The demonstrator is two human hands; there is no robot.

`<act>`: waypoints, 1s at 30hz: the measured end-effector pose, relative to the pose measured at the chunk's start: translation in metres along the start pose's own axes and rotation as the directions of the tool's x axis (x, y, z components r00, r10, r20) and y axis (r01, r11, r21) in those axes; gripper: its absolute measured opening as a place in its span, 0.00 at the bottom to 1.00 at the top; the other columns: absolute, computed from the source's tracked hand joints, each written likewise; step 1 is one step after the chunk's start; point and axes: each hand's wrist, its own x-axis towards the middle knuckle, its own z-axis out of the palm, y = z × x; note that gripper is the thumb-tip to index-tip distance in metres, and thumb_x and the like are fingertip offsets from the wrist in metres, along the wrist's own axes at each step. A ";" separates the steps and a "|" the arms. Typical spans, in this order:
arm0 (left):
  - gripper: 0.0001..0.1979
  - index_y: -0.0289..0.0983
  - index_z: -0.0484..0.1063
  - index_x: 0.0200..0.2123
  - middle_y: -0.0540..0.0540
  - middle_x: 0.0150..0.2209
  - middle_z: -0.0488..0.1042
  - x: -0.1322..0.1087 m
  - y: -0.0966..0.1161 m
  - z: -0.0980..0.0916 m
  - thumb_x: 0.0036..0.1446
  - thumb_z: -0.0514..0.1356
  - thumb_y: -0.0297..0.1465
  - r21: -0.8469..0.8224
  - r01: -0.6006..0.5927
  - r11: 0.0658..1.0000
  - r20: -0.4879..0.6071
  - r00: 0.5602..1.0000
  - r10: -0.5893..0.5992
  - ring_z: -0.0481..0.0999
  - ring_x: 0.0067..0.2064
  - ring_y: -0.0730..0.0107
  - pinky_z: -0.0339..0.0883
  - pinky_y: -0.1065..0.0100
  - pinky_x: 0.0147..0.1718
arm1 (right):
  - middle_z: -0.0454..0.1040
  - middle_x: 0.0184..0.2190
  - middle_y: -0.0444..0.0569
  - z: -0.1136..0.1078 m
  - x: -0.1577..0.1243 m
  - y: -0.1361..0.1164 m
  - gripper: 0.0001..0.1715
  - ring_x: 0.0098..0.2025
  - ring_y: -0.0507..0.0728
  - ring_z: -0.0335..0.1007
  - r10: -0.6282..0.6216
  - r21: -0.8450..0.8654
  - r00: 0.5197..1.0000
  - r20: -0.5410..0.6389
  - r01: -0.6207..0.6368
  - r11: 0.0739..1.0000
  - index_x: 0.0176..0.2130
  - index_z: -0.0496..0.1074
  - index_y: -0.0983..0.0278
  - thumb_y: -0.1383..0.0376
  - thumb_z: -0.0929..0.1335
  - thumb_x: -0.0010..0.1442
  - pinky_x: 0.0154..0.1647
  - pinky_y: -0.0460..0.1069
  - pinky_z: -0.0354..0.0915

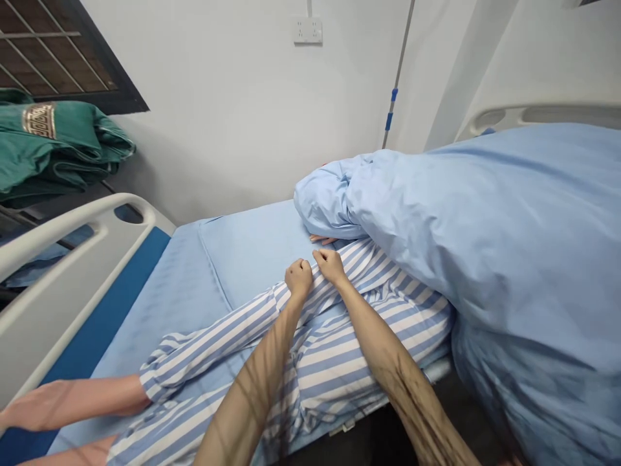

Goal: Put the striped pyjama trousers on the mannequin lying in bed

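Observation:
My left hand (299, 276) and my right hand (330, 265) are side by side, both closed in fists on the blue-and-white striped garment (334, 349) worn by a figure lying on the bed. The grip is on the cloth near the figure's far side. A light blue quilt (485, 220) is bunched over the right part of the figure. A bare pinkish limb (72, 401) sticks out of a striped sleeve at the lower left, and fingertips (323, 240) show under the quilt's edge.
The bed has a light blue sheet (242, 249) and a white side rail with a blue panel (72, 285) at the left. Folded green cloth (53, 149) is stacked beyond the rail. A white headboard (533, 116), a pole (395, 84) and a wall socket (307, 30) are behind.

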 end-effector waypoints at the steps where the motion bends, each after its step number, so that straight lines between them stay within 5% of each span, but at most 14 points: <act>1: 0.15 0.39 0.61 0.16 0.49 0.21 0.68 0.001 0.002 0.000 0.55 0.49 0.28 -0.065 0.004 0.998 0.006 1.000 -0.003 0.63 0.28 0.70 0.49 0.68 0.29 | 0.50 0.15 0.37 0.000 -0.001 0.003 0.26 0.22 0.49 0.47 -0.002 0.014 1.000 -0.003 0.002 1.000 0.17 0.49 0.60 0.55 0.61 0.61 0.27 0.47 0.46; 7: 0.17 0.39 0.52 0.15 0.54 0.17 0.52 0.007 0.030 0.011 0.54 0.51 0.30 -0.495 -0.023 0.869 -0.011 1.000 0.020 0.56 0.24 0.75 0.51 0.71 0.26 | 0.53 0.16 0.38 -0.001 0.004 0.004 0.26 0.23 0.50 0.50 0.023 0.143 0.999 -0.029 -0.018 0.990 0.18 0.53 0.60 0.50 0.60 0.61 0.27 0.47 0.49; 12: 0.19 0.38 0.62 0.17 0.50 0.20 0.66 -0.001 0.033 0.026 0.60 0.51 0.34 -0.267 0.036 0.963 -0.007 0.999 -0.039 0.60 0.26 0.73 0.49 0.69 0.27 | 0.55 0.16 0.39 -0.002 0.001 0.005 0.25 0.24 0.50 0.51 0.059 0.180 0.997 -0.047 -0.050 0.982 0.18 0.54 0.60 0.50 0.59 0.60 0.26 0.47 0.50; 16: 0.19 0.38 0.67 0.20 0.46 0.25 0.74 -0.007 0.030 0.026 0.62 0.49 0.35 -0.163 0.014 0.986 0.022 1.000 -0.011 0.63 0.28 0.72 0.48 0.68 0.28 | 0.55 0.15 0.39 -0.011 0.004 -0.012 0.24 0.23 0.50 0.50 0.066 0.031 0.997 -0.031 -0.065 0.997 0.17 0.54 0.60 0.54 0.60 0.60 0.27 0.47 0.48; 21: 0.19 0.38 0.62 0.18 0.48 0.22 0.69 -0.008 0.029 0.027 0.61 0.49 0.33 -0.192 -0.013 0.981 0.021 1.000 0.018 0.60 0.26 0.72 0.46 0.67 0.27 | 0.54 0.15 0.39 -0.030 0.018 -0.024 0.24 0.23 0.49 0.48 -0.076 -0.118 0.997 0.024 0.079 0.990 0.17 0.54 0.61 0.57 0.61 0.60 0.28 0.48 0.46; 26: 0.18 0.39 0.57 0.16 0.51 0.19 0.62 -0.009 0.029 0.026 0.59 0.51 0.31 -0.243 -0.030 0.970 0.005 0.999 0.033 0.57 0.25 0.73 0.47 0.68 0.27 | 0.53 0.15 0.39 -0.031 0.018 0.006 0.24 0.23 0.50 0.48 0.038 -0.152 0.998 -0.055 -0.046 0.987 0.17 0.53 0.60 0.57 0.60 0.62 0.27 0.48 0.46; 30: 0.19 0.39 0.57 0.14 0.52 0.16 0.57 -0.001 0.043 0.018 0.56 0.54 0.32 -0.309 -0.015 0.951 0.128 0.990 0.057 0.57 0.24 0.73 0.47 0.69 0.25 | 0.56 0.15 0.39 -0.029 0.018 0.019 0.24 0.23 0.50 0.50 0.022 -0.099 0.999 -0.048 -0.027 0.995 0.18 0.55 0.60 0.56 0.60 0.62 0.27 0.48 0.47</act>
